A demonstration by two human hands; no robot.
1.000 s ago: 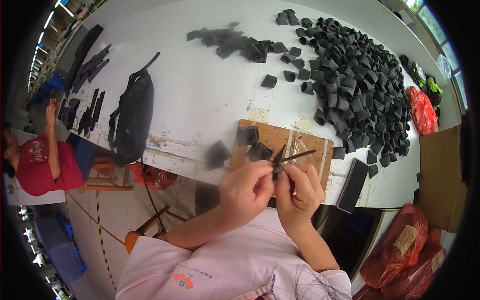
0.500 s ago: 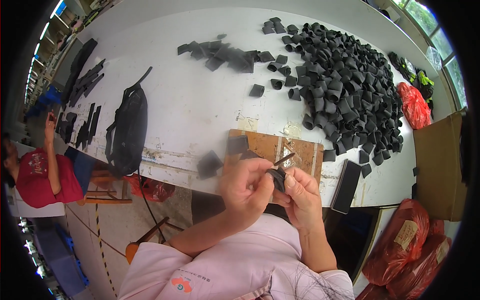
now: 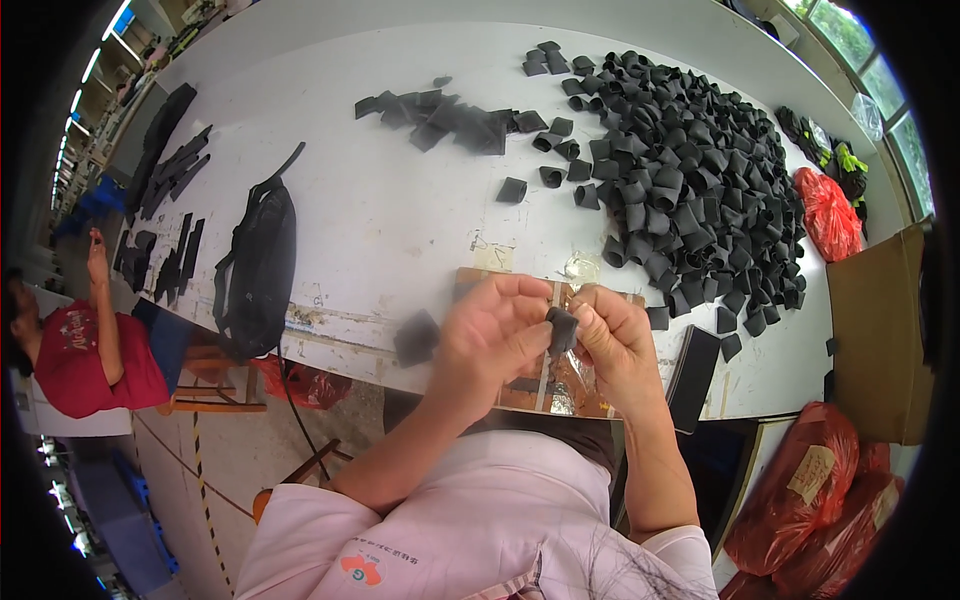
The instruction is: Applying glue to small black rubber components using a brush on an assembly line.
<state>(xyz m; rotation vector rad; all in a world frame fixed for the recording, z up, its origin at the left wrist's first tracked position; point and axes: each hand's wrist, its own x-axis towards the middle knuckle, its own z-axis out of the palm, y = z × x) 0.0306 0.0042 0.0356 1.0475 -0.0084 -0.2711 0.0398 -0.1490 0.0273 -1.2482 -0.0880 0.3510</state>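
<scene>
A: Where do we have the piece?
B: We have the small black fabric piece (image 3: 562, 331) between the two hands, above the brown board (image 3: 522, 398) at the table's near edge.

A: Hand pose?
B: We see the right hand (image 3: 620, 345) pinching the piece's right side, thumb on top, other fingers curled; its forearm runs nearly upright. The left hand (image 3: 485, 345) comes in slanted from lower left, thumb tip against the piece's left side, forefinger stretched out above. Its other fingertips are hidden, so we can't tell whether it pinches.

A: What differs from half a second ago?
B: We get both hands farther forward over the board, whose near edge now shows below them. The slim dark stick that poked out above the fingers has gone from sight. The piece now shows a flatter face.

A: Around that?
B: We've got a loose dark square (image 3: 416, 338) left of the left hand, a black slab (image 3: 693, 378) right of the board, and a big heap of black fabric loops (image 3: 690, 180) beyond it on the white table (image 3: 400, 220). Farther left, a black bag (image 3: 258, 270), then a co-worker in red (image 3: 92, 355).
</scene>
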